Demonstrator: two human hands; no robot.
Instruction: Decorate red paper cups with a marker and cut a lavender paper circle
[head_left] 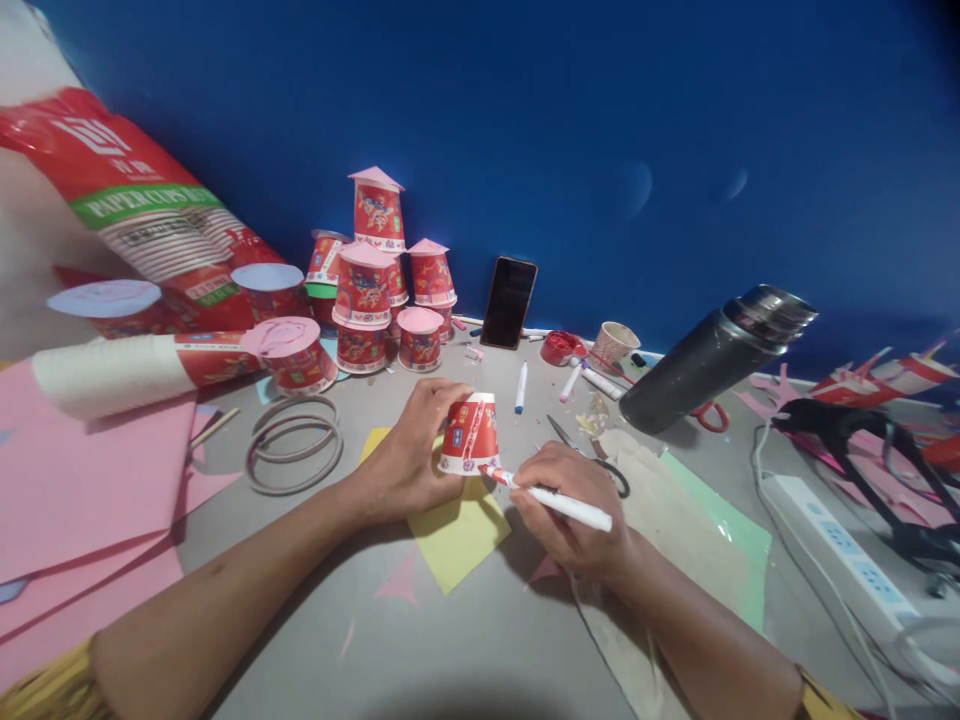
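A red and white paper cup (481,432) is upside down near the middle, with my left hand (420,450) wrapped round its left side. My right hand (574,505) grips a white marker (571,507) with a red tip end. The marker's tip touches or nearly touches the cup's lower white rim. Under the cup and my left hand lies a yellow sheet of paper (461,545). Beyond the cup, a blue-tipped white marker (521,388) rests on the grey table (322,610).
Decorated cups (364,290) stand stacked behind my left hand, beside metal rings (292,447). Pink paper (90,460) covers the left. A phone (510,303) leans at the wall. Scissors (574,440), a dark flask (712,360) and a power strip (840,550) are right.
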